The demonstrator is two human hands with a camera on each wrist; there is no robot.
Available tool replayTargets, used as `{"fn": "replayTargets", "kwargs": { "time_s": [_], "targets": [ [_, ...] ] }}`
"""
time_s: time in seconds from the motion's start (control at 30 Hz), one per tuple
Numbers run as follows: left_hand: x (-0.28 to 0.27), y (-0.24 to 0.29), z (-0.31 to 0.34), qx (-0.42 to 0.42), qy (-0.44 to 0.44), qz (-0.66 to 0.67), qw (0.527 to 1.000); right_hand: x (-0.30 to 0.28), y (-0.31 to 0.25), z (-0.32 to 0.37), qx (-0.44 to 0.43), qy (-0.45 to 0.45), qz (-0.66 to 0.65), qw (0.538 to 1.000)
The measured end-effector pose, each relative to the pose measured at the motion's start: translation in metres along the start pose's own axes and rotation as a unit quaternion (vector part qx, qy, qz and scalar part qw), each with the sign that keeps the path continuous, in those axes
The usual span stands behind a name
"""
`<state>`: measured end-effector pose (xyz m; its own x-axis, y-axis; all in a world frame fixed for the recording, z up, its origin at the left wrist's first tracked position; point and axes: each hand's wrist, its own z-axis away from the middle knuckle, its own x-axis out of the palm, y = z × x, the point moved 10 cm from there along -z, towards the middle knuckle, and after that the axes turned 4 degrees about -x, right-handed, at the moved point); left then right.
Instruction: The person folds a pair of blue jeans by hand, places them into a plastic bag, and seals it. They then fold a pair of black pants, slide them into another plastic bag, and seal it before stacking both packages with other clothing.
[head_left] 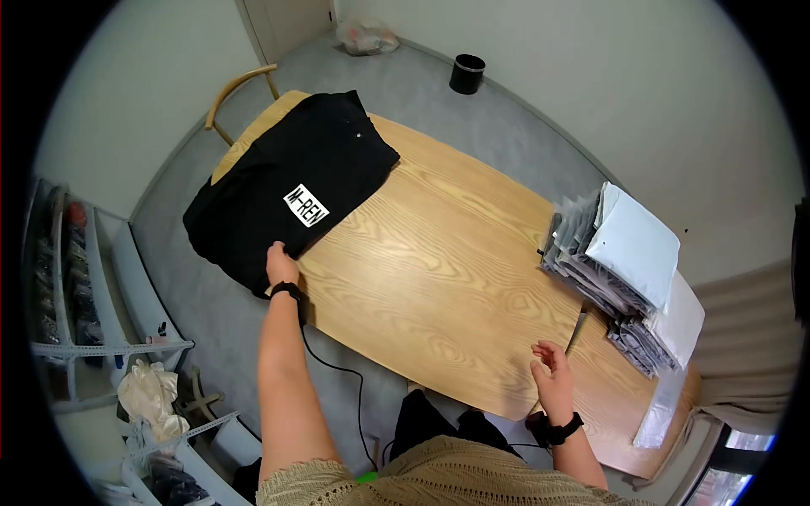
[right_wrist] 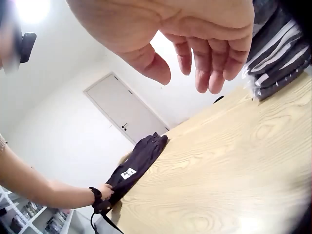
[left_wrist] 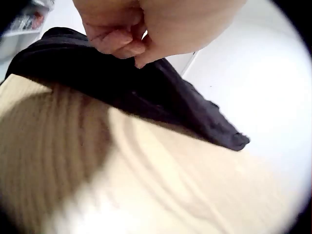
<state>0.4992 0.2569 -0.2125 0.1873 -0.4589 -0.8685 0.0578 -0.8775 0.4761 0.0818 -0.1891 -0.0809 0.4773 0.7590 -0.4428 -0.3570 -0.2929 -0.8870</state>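
Note:
A black garment [head_left: 278, 160] with a white patch reading M-REN [head_left: 305, 206] lies folded at the far left end of the wooden table [head_left: 439, 270]. My left hand [head_left: 282, 265] is at its near edge, and in the left wrist view the thumb and fingertips of that hand [left_wrist: 126, 36] pinch the black cloth. There the cloth's edge lies along the tabletop. Over the table's front right part, my right hand [head_left: 553, 381] hovers with loosely bent fingers and nothing in them. In the right wrist view, the fingers [right_wrist: 202, 63] hang apart above the wood.
Stacked clear-bagged dark garments [head_left: 582, 253] and pale packets [head_left: 637, 240] stand at the table's right end, beside a clear plastic bag [head_left: 662, 409]. A chair [head_left: 240, 84] stands beyond the left end. Shelves [head_left: 110, 350] line the left; a black bin [head_left: 467, 74] is by the wall.

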Motion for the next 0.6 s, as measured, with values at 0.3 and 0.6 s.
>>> {"fn": "replayTargets", "kwargs": {
  "time_s": [0.3, 0.6],
  "targets": [
    [-0.041, 0.174, 0.160, 0.140, -0.129, 0.318, 0.929, 0.085, 0.020, 0.014, 0.014, -0.138, -0.105, 0.985],
    [-0.031, 0.320, 0.352, 0.274, -0.450, 0.451, 0.721, 0.114, 0.018, 0.026, -0.192, -0.205, 0.138, 0.950]
  ]
}}
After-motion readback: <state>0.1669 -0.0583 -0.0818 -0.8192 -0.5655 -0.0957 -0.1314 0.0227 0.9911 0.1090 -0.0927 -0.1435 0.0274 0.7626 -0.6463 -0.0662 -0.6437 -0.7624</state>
